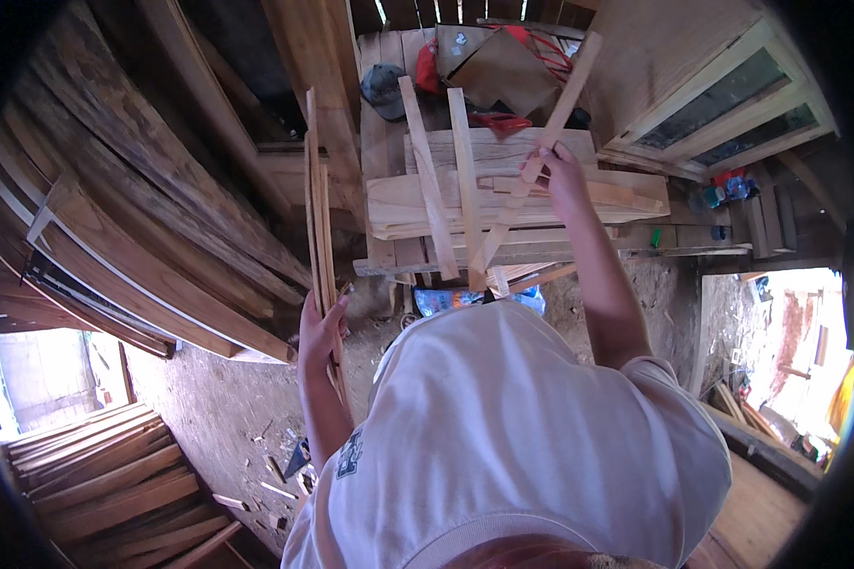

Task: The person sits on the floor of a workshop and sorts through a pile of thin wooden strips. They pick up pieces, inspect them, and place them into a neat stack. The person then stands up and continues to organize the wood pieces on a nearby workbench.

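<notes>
My left hand [320, 327] grips a bundle of thin wooden strips [318, 199], held upright beside the workbench. My right hand [555, 173] reaches forward over the bench and holds one long wooden strip [541, 152] that slants from the upper right down toward the bench's front edge. Two more loose strips [446, 180] lie across a stack of flat boards [626, 194] on the workbench [380, 251]. My white-shirted torso fills the lower middle of the view.
Long planks [152, 218] lean at the left, and more lie stacked at the lower left [104, 474]. A grey cap [382, 87], red items [498, 121] and cardboard sit at the bench's back. A framed window panel [731, 104] stands at the right. Wood scraps litter the dirt floor [247, 398].
</notes>
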Demonstrator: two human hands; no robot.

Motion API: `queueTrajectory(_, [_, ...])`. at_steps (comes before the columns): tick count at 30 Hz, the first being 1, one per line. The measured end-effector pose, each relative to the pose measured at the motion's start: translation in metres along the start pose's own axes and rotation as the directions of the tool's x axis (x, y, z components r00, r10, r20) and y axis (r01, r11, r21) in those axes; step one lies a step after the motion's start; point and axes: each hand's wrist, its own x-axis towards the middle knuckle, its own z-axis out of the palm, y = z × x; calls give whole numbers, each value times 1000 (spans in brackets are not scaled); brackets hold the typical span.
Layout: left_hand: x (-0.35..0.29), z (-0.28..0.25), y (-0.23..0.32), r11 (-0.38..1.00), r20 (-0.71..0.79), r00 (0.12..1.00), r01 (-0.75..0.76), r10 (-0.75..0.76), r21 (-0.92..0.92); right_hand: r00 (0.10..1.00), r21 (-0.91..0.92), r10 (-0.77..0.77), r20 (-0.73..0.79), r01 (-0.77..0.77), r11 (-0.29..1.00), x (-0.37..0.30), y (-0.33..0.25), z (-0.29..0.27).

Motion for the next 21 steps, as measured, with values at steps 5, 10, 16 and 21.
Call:
queueTrajectory(5, [-17,26,-17,997,-106,993,45,-52,-68,993,-228,-19,120,46,973,66,43,7])
queueTrajectory(10, [-45,53,-19,998,-198,979,36,-47,-59,993,-532,-14,118,75,844,88,86,23])
queueTrajectory(16, [-82,66,-28,995,-276,957,65,-83,-73,989,-709,-135,63,139,691,84,99,34])
queueTrajectory(21, [-95,66,-40,990,-316,941,96,-124,-102,984,-767,-165,66,155,622,76,93,43])
